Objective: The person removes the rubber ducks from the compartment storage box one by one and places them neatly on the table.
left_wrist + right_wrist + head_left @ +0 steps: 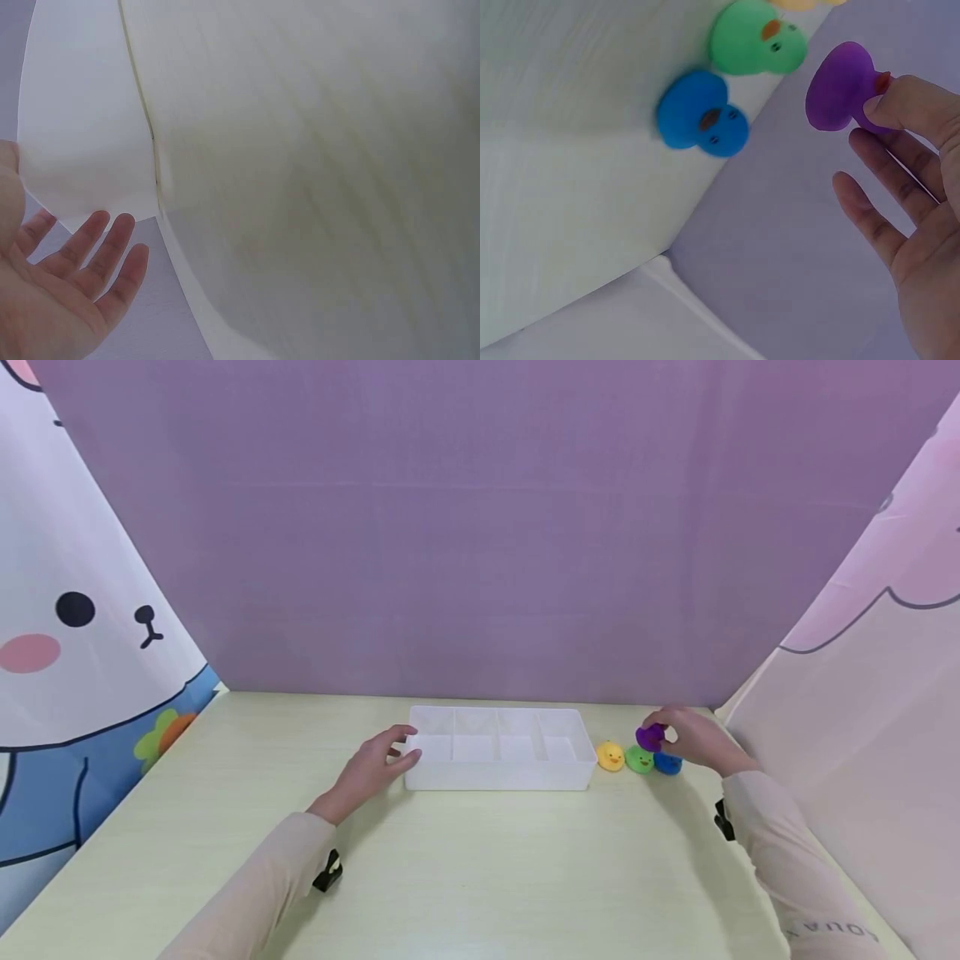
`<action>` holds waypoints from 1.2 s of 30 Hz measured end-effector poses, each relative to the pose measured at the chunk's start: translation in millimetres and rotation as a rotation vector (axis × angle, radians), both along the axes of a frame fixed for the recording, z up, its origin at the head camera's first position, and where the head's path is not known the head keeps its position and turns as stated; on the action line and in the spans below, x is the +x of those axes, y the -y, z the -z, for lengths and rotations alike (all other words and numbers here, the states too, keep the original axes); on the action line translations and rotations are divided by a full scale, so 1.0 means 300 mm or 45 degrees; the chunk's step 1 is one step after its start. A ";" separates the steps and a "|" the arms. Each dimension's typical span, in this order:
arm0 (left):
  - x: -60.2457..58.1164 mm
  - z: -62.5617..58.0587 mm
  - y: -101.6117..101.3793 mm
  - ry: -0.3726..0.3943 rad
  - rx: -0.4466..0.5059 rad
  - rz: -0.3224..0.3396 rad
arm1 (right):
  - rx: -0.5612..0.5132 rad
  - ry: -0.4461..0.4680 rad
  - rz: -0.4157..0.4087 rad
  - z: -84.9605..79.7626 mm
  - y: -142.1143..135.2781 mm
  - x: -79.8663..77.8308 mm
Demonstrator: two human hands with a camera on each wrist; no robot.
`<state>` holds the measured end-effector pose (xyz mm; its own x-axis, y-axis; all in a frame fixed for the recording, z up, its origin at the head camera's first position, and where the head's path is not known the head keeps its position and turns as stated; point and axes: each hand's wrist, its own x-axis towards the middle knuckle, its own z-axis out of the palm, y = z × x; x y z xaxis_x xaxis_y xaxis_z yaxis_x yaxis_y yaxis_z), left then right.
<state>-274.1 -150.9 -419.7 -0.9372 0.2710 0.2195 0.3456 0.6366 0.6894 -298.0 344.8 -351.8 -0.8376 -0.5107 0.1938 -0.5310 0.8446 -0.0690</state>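
Note:
A purple toy duck is pinched between the thumb and fingers of my right hand, held above the other ducks. Below it on the table are a green duck and a blue duck, with a yellow duck to their left. My left hand is at the left end of a white divided box, its thumb and index fingertips right at the box's edge. In the left wrist view the other fingers are spread and loosely extended beside the box.
The box's compartments face upward, and its right end stands close to the yellow duck. A purple cloth wall rises behind the pale table. Printed cartoon panels flank both sides.

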 end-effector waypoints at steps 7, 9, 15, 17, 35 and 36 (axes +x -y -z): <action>0.000 0.001 0.000 -0.002 0.001 0.005 | -0.032 0.010 0.019 -0.006 -0.057 0.011; -0.001 0.001 0.000 -0.004 0.001 0.003 | -0.052 0.009 0.008 -0.009 -0.070 0.016; -0.001 0.002 0.000 -0.008 0.003 0.005 | -0.073 -0.004 0.038 -0.002 -0.113 0.029; -0.002 0.004 0.000 -0.007 0.002 0.005 | -0.070 0.000 0.054 0.003 -0.129 0.032; -0.003 0.001 0.001 -0.011 -0.011 0.003 | -0.103 0.081 0.167 0.041 -0.219 0.061; -0.002 0.002 0.001 -0.009 -0.009 0.001 | -0.098 0.077 0.165 0.046 -0.222 0.061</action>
<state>-274.8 -151.2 -420.1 -0.9353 0.2737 0.2241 0.3512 0.6413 0.6822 -279.7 411.3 -365.6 -0.9068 -0.3834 0.1750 -0.4110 0.8966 -0.1649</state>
